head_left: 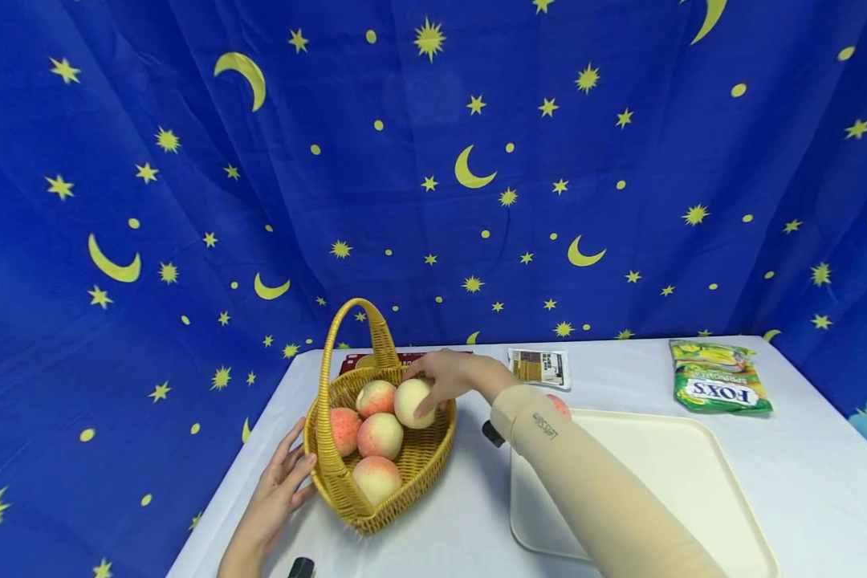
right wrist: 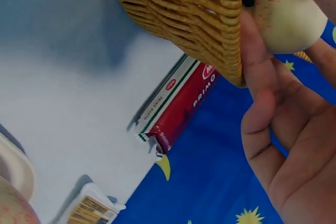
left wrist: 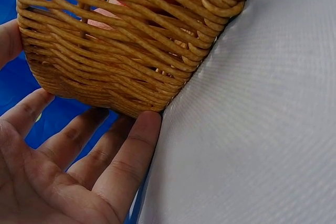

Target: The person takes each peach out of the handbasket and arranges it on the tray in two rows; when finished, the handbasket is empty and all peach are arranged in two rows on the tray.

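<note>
A wicker basket [head_left: 429,474] with an arched handle stands on the left part of the table. Inside it lie several peaches [head_left: 380,436], pale yellow with red blush. My right hand [head_left: 444,376] holds a paler peach [head_left: 413,404] at the basket's far right side, thumb and fingers around it. In the right wrist view, that peach [right wrist: 281,14] shows beside the basket rim, with a dark spot at its end. My left hand [head_left: 278,486] touches the basket's left outer wall; in the left wrist view its extended fingers [left wrist: 128,156] rest against the lower weave.
A cream tray [head_left: 665,449] lies at right, partly under my right forearm. Another peach [head_left: 559,405] sits by its far left corner. Behind are a red package [right wrist: 181,108] and a small packet [head_left: 540,368]; a green FOX'S bag [head_left: 718,377] lies far right. A blue curtain [head_left: 405,201] hangs behind.
</note>
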Available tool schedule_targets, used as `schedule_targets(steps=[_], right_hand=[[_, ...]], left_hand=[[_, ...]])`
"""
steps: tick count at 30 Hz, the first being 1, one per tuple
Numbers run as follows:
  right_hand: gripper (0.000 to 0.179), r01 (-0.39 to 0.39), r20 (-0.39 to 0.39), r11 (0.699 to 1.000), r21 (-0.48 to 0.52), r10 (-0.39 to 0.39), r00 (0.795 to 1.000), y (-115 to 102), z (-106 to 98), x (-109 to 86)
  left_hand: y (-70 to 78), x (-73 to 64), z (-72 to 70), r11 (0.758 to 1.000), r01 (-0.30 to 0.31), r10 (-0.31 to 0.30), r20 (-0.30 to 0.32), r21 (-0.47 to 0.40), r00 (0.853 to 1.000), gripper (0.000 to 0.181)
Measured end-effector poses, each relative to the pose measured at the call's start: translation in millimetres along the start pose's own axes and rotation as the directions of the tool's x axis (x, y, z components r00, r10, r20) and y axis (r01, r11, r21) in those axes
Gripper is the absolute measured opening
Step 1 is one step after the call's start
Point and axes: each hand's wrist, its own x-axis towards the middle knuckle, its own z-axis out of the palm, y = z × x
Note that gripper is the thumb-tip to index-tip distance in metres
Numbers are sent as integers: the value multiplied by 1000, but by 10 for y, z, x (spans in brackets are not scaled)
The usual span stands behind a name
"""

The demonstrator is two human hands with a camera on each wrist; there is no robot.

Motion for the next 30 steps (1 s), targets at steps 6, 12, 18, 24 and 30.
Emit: schedule_targets(steps=[6,12,18,24,30], right_hand=[[65,98,-70,994,42,-95,993,112,-19,-83],[62,166,-152,983,71,-154,976,173,-15,-173],[57,215,-193,966,141,-186,964,240,-49,-282],[55,257,-217,937,235,-207,954,337,-94,-397],[57,254,-242,929,271,-189,952,414,-125,-552]], left_hand=[[-11,0,-3,1000,8,-7,-8,1,1000,80],[-20,7,-1,1000,2,-2,-5,-1,1000,80],[-20,14,-3,1000,1,-1,1,0,1000,80],[-15,14,-5,1000,0,0,2,-2,1000,80],[-14,8,0,1000,-4,4,4,1,1000,80]])
